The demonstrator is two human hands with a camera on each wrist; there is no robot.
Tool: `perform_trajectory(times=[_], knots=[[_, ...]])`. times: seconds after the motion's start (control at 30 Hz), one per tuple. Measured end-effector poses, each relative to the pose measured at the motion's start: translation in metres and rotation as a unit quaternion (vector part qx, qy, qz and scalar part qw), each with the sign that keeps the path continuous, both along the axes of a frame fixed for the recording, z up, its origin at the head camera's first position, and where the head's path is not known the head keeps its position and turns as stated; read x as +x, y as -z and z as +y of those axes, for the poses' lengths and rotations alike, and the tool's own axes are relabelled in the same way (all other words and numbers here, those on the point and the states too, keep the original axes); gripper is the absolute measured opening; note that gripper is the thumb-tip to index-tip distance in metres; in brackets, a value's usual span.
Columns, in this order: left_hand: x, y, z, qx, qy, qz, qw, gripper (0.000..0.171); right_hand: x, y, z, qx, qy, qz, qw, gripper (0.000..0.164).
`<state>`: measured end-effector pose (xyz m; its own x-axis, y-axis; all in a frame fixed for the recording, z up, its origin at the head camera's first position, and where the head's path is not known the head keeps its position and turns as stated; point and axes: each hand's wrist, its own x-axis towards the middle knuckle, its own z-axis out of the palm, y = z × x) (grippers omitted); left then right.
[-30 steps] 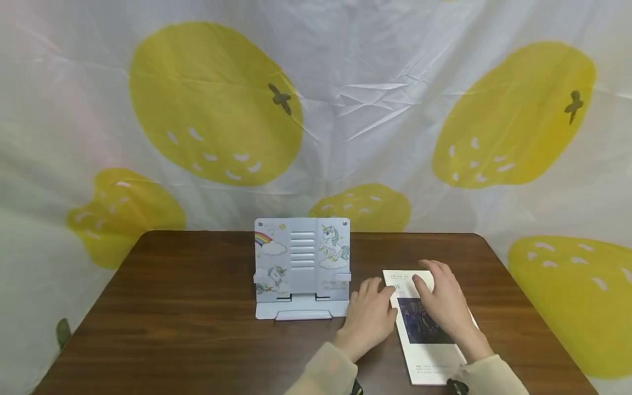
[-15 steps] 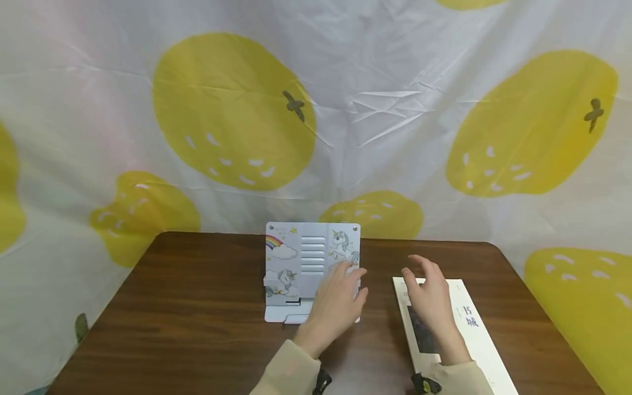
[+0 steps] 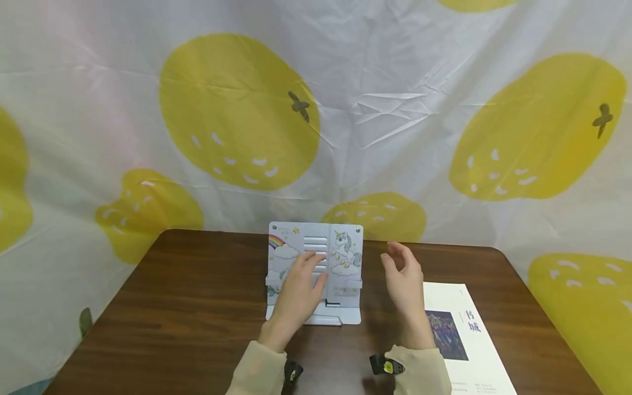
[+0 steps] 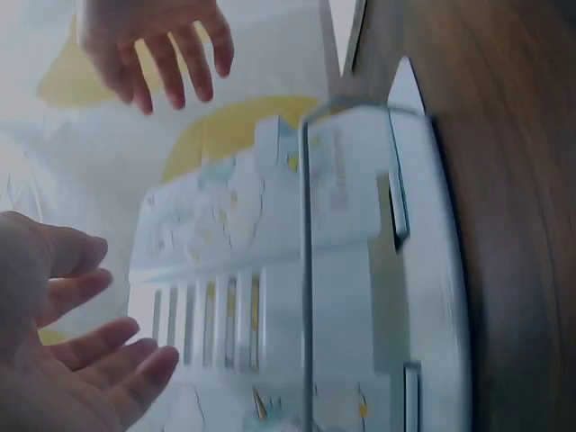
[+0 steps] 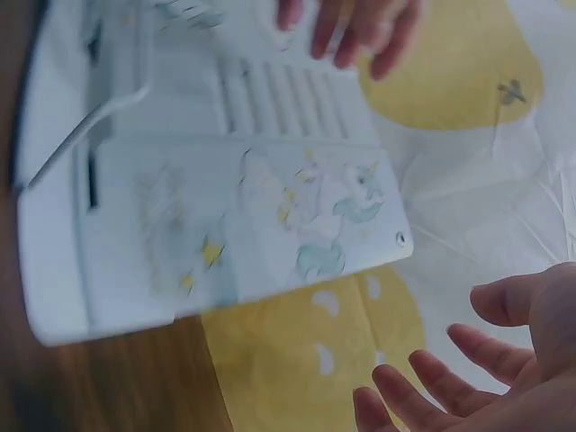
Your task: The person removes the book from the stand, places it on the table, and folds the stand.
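Observation:
A white book stand (image 3: 345, 280) with unicorn and rainbow prints stands upright near the back of the table, its slotted panel tilted back over a front ledge. My left hand (image 3: 298, 288) is in front of its left half, fingers spread and relaxed, holding nothing. To the right of the stand my right hand (image 3: 406, 282) hovers with loosely bent fingers and nothing in them. In the right wrist view the stand's printed panel (image 5: 306, 211) lies beyond my right hand (image 5: 486, 369). The left wrist view shows the stand's wire bar (image 4: 306, 270) crossing its front.
A white book (image 3: 484, 351) with a dark picture on its cover lies flat at the right of the table, partly behind my right forearm. Behind the brown wooden table (image 3: 173, 312) hangs a white curtain (image 3: 385, 55) with large yellow fruit prints.
Both hands have left the book and moved leftward, the left one to the front of the stand, the right one to its right side. The head view has shifted slightly.

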<state>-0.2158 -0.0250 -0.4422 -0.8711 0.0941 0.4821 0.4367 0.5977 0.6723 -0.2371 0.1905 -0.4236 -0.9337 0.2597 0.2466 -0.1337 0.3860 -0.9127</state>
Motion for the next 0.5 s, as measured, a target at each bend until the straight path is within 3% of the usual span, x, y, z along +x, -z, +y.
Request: perform_trajectory(times=[0.23,0.5], knots=[[-0.008,0.006,-0.03,0.048,-0.042,0.042,0.9971,0.032,-0.012,0.0,-0.017,-0.076,-0.002,-0.006,0.997,0.031],[-0.016,0.011,-0.051,0.102,-0.076,0.067,0.9897,0.032,-0.019,0.007,-0.031,-0.103,-0.019,-0.023,0.994,0.033]])
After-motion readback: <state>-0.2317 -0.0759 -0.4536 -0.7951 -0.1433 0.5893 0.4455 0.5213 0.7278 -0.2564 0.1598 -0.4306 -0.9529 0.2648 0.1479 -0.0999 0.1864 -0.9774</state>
